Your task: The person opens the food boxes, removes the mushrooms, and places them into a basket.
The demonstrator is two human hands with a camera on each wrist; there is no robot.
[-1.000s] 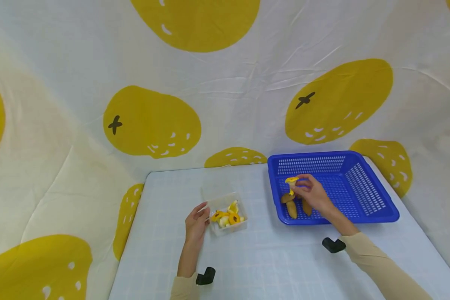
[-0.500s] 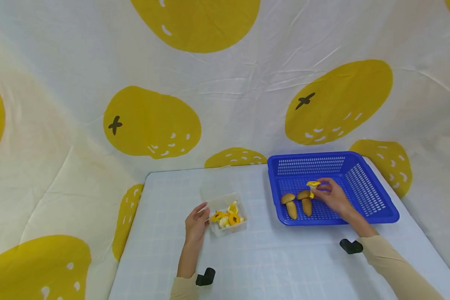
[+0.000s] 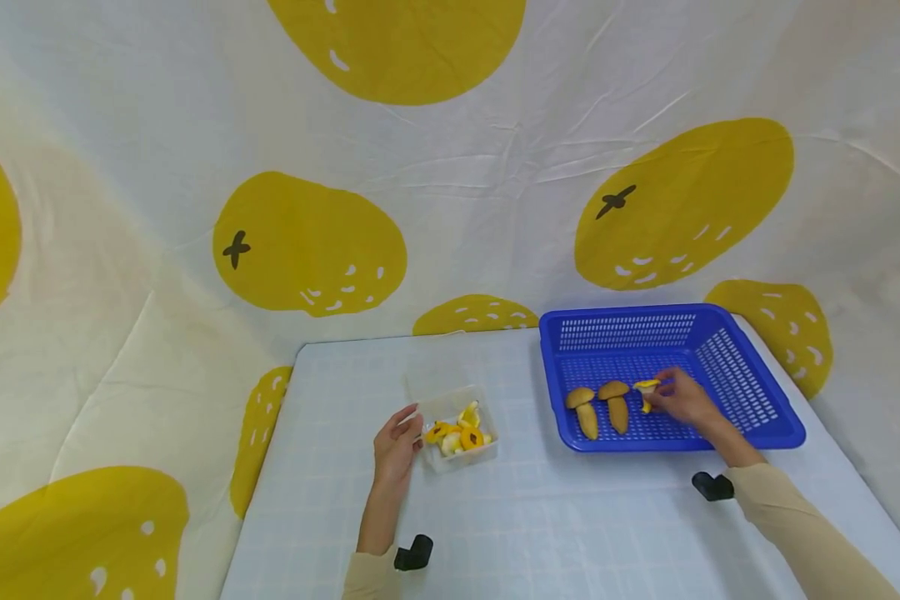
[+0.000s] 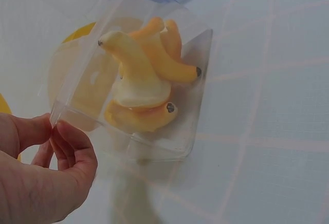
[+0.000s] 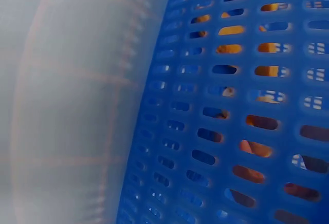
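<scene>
My right hand (image 3: 684, 398) pinches a yellow mushroom (image 3: 647, 388) low inside the blue basket (image 3: 552, 367), its flared cap upward. To its left in the basket lie two brown-capped mushrooms, one (image 3: 617, 410) beside the other (image 3: 585, 414). The basket's slotted wall hides most of this hand in the right wrist view. My left hand (image 4: 56, 167) pinches the rim of a clear plastic box (image 4: 198, 116) between thumb and fingers. Several yellow mushrooms (image 4: 136, 70) lie piled in that box.
Both containers stand on a table with a pale checked cloth (image 3: 330, 467), the box left of the basket. Behind the table hangs a white cloth (image 3: 480, 225) printed with large yellow fruit. A clear lid (image 3: 431, 379) shows behind the box.
My right hand has moved rightward and down into the basket with the yellow mushroom, uncovering the second brown-capped mushroom. My left hand stays at the box.
</scene>
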